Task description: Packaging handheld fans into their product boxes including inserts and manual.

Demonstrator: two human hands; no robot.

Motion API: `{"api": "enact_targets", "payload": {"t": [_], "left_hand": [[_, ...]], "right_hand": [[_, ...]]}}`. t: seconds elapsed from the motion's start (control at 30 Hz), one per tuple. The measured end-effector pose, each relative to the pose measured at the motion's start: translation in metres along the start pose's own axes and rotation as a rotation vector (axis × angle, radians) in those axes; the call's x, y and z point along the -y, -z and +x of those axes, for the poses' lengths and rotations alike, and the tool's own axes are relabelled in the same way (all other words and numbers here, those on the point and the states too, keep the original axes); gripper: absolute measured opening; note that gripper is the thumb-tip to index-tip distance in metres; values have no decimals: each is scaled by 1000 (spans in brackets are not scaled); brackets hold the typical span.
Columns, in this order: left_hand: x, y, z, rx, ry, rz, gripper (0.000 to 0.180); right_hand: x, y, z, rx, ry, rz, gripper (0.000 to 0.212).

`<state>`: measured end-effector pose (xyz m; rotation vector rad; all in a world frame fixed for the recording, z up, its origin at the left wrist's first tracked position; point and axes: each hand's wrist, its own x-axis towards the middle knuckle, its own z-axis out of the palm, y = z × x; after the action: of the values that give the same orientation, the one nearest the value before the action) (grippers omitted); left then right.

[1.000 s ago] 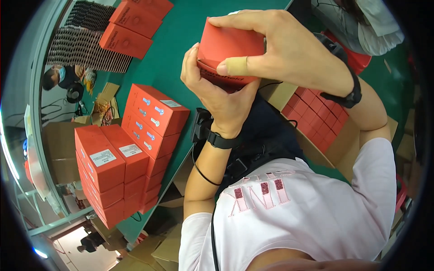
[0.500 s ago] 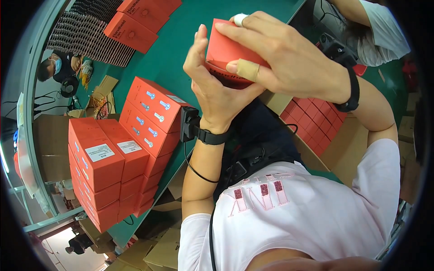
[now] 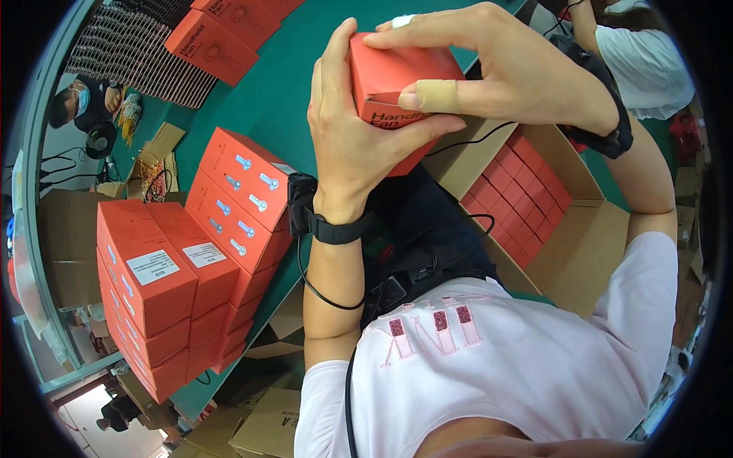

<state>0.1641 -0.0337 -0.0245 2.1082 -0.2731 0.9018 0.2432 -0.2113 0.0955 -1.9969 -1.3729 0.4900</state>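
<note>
Between my two hands, a red cardboard box (image 3: 401, 65) is held up over the green table. My left hand (image 3: 340, 137) wraps its left side and front, the thumb lying across the lower front. From the right, my right hand (image 3: 489, 69) grips the top, its bandaged thumb along the front edge and its fingers on the far top edge. Dark printing and part of the box's front show between the thumbs; the far side is hidden.
Stacked red boxes (image 3: 156, 237) stand at the left. Further red boxes (image 3: 214, 49) sit at the far left by a striped stack (image 3: 130, 46). To my right, an open carton (image 3: 569, 263) holds rows of red boxes. A person (image 3: 634, 57) works at the far right; another person (image 3: 88, 107) sits at the left.
The box has tilted so more of its front shows. My right hand's fingers have spread and its wrist has shifted right. The whole view has shifted slightly.
</note>
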Motion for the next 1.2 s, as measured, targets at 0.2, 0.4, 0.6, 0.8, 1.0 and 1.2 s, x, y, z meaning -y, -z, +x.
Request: {"api": "enact_targets", "payload": {"t": [0.2, 0.4, 0.6, 0.8, 1.0, 1.2], "left_hand": [[-45, 20, -15, 377, 268, -105, 114], [-55, 36, -65, 750, 635, -136, 111], [-72, 38, -99, 696, 585, 209, 120], [-93, 30, -123, 684, 604, 290, 95], [-107, 32, -124, 799, 570, 169, 89], [-109, 31, -120, 946, 542, 93, 89]], "right_hand": [[-16, -19, -26, 96, -175, 96, 50], [-40, -117, -68, 32, -163, 451, 45], [-57, -186, -75, -91, -274, 761, 40], [-54, -190, -91, -37, -509, 857, 42], [-50, -181, -113, 89, -589, 940, 54], [-50, -177, -123, 179, -622, 873, 61]]}}
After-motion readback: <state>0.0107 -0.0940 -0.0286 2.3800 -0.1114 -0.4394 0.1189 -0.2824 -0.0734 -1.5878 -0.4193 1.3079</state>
